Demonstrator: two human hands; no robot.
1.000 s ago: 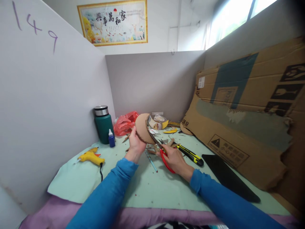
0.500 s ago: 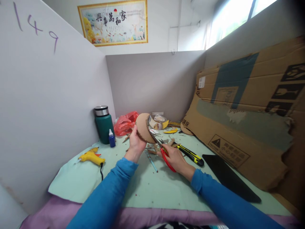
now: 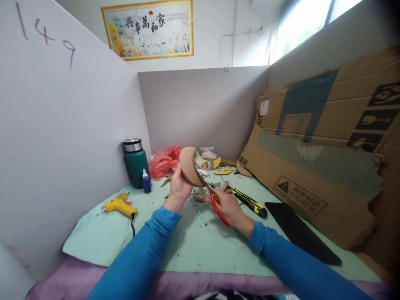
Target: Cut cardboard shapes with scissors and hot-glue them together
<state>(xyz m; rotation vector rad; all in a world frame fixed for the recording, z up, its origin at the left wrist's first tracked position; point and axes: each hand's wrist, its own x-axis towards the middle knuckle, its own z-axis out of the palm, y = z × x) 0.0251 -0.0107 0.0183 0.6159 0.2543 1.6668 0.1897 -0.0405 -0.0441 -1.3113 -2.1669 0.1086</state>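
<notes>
- Cardboard piece, rounded in outline, is held up above the middle of the desk, tilted, its plain brown face turned toward the person.
- Left grip is closed on the piece's lower left edge, the thumb lying along the near side.
- Right grip is wrapped around the red handles of the scissors; their blades point up and to the left, reaching the piece's right edge. Whether the blades bite into the board is too small to tell.
- Cardboard scraps lie scattered beneath and between the two hands.
- Pencil, light blue, lies just in front of the scraps.
- Utility knife, yellow and black, lies to the right of the right grip, with a black sheet beyond it.
- Large cardboard sheet leans along the right side.
- Glue gun, yellow, lies on the left, near a small blue bottle and a green flask, both upright.
- Red plastic bag sits crumpled behind the left grip.
</notes>
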